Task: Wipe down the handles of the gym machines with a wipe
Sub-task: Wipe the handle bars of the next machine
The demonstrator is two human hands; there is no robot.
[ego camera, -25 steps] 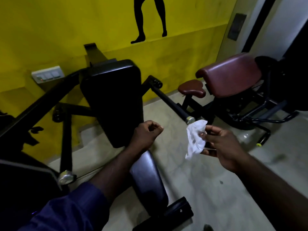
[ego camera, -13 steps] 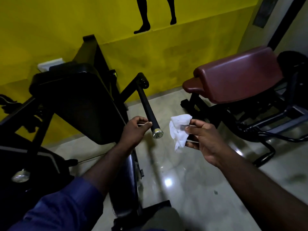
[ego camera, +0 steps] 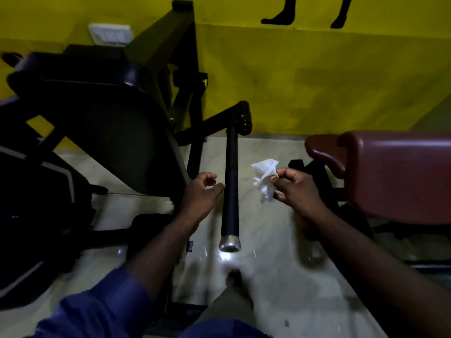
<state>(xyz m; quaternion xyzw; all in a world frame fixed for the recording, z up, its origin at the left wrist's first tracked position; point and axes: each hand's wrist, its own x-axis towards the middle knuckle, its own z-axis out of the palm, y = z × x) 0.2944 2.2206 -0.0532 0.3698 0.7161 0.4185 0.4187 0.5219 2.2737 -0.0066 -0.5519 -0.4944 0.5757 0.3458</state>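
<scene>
A long black machine handle point(ego camera: 230, 186) with a silver end cap point(ego camera: 229, 243) points toward me in the middle of the view. My left hand point(ego camera: 200, 197) is just left of the handle, fingers loosely curled, thumb tip touching or nearly touching the bar, holding nothing. My right hand point(ego camera: 294, 189) is to the right of the handle and pinches a crumpled white wipe point(ego camera: 264, 182) between thumb and fingers. The wipe is apart from the handle.
A black padded machine point(ego camera: 105, 132) stands at the left against the yellow wall point(ego camera: 317, 76). A maroon padded seat point(ego camera: 390, 172) on a black frame is at the right. Pale glossy floor point(ego camera: 268, 276) lies below the handle. My leg shows at the bottom.
The view has come closer and swung over the handle, which now points straight at me. My left hand has slid further up beside the bar. My right hand still holds the wipe.
</scene>
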